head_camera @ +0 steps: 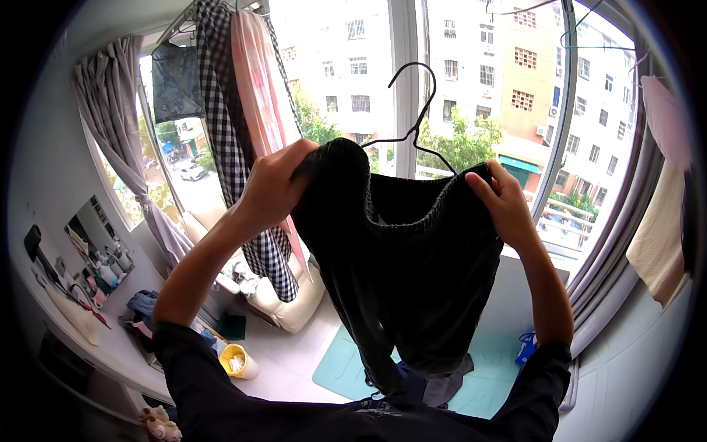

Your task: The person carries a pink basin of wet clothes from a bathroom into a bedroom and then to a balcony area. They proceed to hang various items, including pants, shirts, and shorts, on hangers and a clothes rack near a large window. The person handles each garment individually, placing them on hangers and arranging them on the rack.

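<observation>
Both my hands hold up a pair of black elastic-waist pants (409,276) in front of the window. My left hand (276,185) grips the left end of the waistband, and my right hand (500,201) pinches its right end. A dark wire hanger (415,130) rises out of the waist, hook upward, its shoulders running down into the opening on both sides. The hanger's lower part is hidden by the fabric. The waistband sags in a curve at the front, and the legs hang down towards my body.
At the left hang a checked black-and-white cloth (221,110) and a pink cloth (259,66). Below them stands a cream armchair (298,301), near a yellow-lined waste bin (237,362). Dark clothes (450,381) lie on a turquoise mat (342,364). Grey curtains (613,293) flank the window.
</observation>
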Demonstrator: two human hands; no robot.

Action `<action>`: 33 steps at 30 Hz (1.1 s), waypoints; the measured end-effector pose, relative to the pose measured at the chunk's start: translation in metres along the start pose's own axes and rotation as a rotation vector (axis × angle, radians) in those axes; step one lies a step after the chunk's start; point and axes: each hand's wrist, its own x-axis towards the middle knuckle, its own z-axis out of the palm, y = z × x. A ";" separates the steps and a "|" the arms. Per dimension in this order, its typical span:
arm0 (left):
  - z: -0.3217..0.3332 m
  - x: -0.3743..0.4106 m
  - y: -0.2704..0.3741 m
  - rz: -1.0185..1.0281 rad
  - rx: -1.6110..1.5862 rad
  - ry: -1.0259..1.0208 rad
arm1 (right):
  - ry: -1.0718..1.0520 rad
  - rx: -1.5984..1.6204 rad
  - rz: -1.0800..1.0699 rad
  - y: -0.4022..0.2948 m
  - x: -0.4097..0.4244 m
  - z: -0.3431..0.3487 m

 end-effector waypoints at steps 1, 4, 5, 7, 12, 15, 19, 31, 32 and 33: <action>-0.006 -0.003 -0.003 -0.009 -0.008 0.001 | 0.048 -0.093 -0.024 -0.010 -0.004 0.008; -0.021 -0.015 -0.021 -0.064 -0.040 -0.036 | 0.028 -0.137 -0.290 -0.022 -0.006 0.017; -0.026 -0.017 -0.028 0.017 0.005 0.044 | 0.016 -0.151 -0.415 -0.027 -0.004 0.021; -0.035 -0.021 -0.044 0.176 0.094 0.198 | 0.046 -0.155 -0.431 -0.027 0.001 0.018; -0.076 -0.055 -0.131 -0.420 -0.487 -0.042 | 0.374 -0.028 -0.287 -0.035 0.025 0.002; -0.063 -0.034 -0.087 -0.388 -0.713 0.065 | 0.390 -0.045 -0.320 -0.041 0.028 0.025; -0.061 -0.027 -0.092 -0.398 -0.342 0.043 | 0.415 -0.232 -0.328 -0.053 0.027 0.055; -0.069 -0.021 -0.093 0.082 -0.072 -0.312 | -0.176 -0.537 -0.717 -0.093 0.057 0.120; -0.075 -0.024 -0.100 -0.058 -0.202 -0.321 | -0.092 -0.551 -0.600 -0.097 0.054 0.115; -0.078 -0.027 -0.108 -0.053 -0.175 -0.274 | 0.024 -0.484 -0.515 -0.096 0.053 0.108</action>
